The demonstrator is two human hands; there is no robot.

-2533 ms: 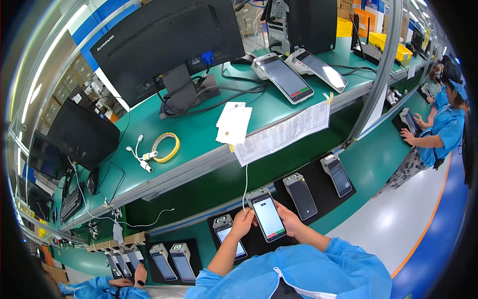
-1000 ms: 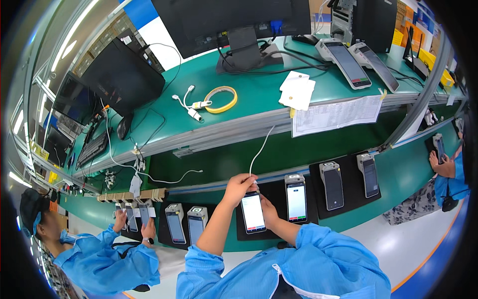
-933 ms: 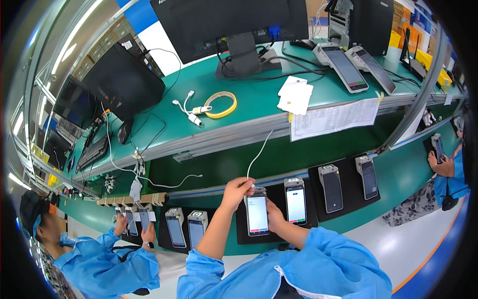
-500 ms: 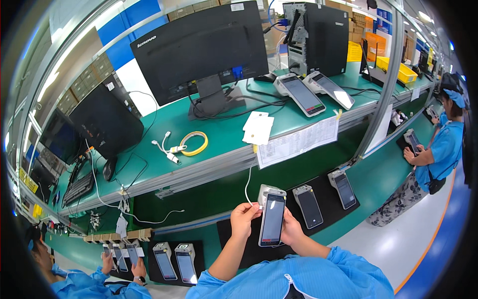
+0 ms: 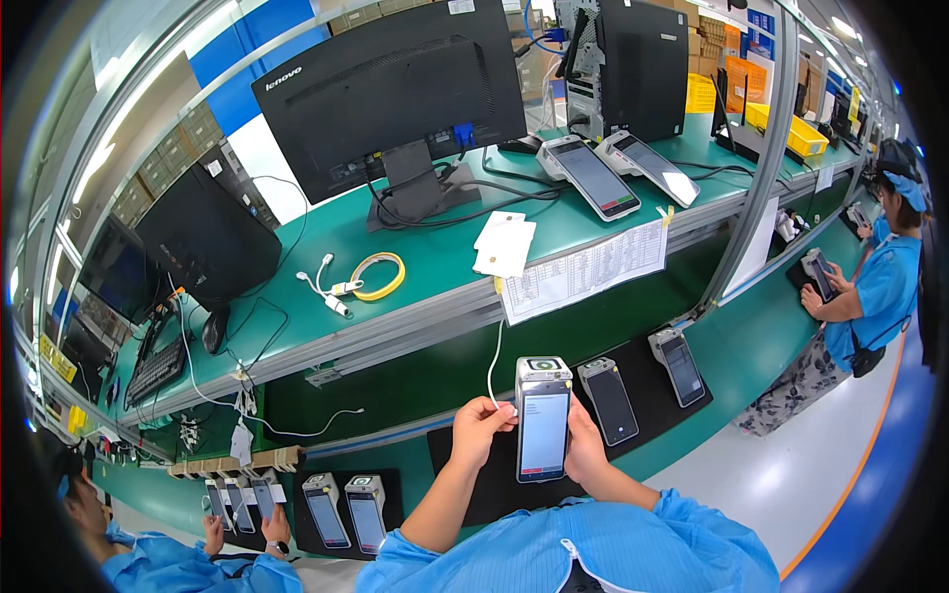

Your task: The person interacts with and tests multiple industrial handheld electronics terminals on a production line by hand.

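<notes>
A handheld payment terminal (image 5: 543, 425) with a pale lit screen stands nearly upright in front of me. My right hand (image 5: 584, 440) wraps its right side. At its upper left edge, my left hand (image 5: 481, 427) is closed in a pinch on the plug end of a white cable (image 5: 493, 368), which hangs from the shelf above. The fingers hide the plug's tip, so I cannot tell how far it sits in the terminal. To the right, a dark-screened terminal (image 5: 609, 400) and another terminal (image 5: 679, 368) lie on a black mat (image 5: 647, 425).
Two lit terminals (image 5: 327, 516) lie on a mat to the left, beside a co-worker's hands (image 5: 276, 526). The green shelf (image 5: 435, 259) holds a monitor (image 5: 395, 99), white cards (image 5: 505, 245), yellow tape (image 5: 379, 277) and two more terminals (image 5: 590, 178). Another person (image 5: 870, 287) works at far right.
The held terminal has turned slightly, showing more of its top with a green ring. Its screen has changed to a paler display with small text lines. Both hands keep their hold.
</notes>
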